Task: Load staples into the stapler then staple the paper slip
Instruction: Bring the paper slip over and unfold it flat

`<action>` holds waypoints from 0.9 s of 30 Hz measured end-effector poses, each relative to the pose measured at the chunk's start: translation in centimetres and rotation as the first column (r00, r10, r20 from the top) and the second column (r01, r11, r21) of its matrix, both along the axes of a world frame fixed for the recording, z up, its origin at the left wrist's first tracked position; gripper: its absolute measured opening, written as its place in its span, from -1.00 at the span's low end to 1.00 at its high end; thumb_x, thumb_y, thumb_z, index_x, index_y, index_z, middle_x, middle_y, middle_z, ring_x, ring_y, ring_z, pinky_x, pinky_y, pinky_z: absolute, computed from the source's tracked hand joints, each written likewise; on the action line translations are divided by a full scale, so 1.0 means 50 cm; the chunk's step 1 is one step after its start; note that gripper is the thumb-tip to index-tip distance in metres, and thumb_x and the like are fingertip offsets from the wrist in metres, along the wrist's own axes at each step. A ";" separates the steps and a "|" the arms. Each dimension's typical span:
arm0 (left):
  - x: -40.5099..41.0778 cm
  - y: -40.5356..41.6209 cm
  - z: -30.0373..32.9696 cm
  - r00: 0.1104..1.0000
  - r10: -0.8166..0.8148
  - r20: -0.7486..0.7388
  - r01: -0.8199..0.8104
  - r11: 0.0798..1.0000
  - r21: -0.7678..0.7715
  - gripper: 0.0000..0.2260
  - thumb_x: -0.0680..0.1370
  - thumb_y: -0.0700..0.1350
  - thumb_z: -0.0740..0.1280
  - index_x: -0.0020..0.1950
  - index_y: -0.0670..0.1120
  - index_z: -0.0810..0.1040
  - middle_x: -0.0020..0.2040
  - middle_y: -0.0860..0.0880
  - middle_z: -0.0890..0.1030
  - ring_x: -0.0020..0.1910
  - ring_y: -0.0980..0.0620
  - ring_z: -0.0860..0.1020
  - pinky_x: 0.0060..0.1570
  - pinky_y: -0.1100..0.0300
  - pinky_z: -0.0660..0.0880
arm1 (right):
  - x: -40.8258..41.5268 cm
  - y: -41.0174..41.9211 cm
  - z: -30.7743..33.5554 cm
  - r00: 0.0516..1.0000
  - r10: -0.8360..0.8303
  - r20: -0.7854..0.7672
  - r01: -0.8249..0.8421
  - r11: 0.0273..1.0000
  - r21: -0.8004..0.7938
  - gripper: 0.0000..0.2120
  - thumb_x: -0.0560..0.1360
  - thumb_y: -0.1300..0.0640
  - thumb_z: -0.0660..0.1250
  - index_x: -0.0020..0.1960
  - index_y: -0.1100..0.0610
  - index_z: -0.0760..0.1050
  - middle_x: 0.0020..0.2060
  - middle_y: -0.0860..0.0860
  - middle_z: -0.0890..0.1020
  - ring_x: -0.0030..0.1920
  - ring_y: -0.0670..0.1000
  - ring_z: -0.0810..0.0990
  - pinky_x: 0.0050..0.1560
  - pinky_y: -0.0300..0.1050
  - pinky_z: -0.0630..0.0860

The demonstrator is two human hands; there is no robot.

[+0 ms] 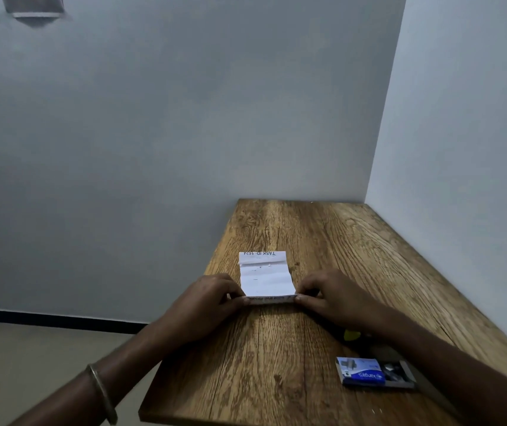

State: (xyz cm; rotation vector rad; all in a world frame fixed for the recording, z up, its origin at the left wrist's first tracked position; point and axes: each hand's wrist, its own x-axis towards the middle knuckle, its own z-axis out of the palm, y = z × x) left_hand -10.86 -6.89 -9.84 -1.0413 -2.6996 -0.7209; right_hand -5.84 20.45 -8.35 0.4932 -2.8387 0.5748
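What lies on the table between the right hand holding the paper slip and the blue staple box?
In the head view, between the right hand and the staple box lies a dark object with a yellow spot, largely hidden under the forearm; otherwise bare table.

**Wooden table in the corner and what lies on it**

A wooden table (pixel 323 241) with strong grain stands pushed into the corner of two pale walls. Near its middle a white paper slip (pixel 265 276) lies flat, creased across, its near edge folded over. At the near right a blue staple box (pixel 364 372) lies half slid open, showing its tray. Just beyond the box sits a dark object with a yellow spot (pixel 352 336), mostly hidden under a forearm.
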 end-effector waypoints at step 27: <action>0.017 0.042 0.029 0.937 0.335 0.097 -0.331 0.942 -0.058 -0.76 0.49 0.06 0.42 -0.23 -0.09 0.66 -0.26 0.00 0.67 -0.31 0.12 0.59 -0.43 0.27 0.32 | -0.071 -0.012 0.037 0.928 -0.140 0.346 0.145 0.989 0.012 -0.69 0.47 -0.04 0.44 -0.40 0.04 0.53 -0.59 -0.23 0.54 -0.55 -0.31 0.46 -0.45 -0.25 0.29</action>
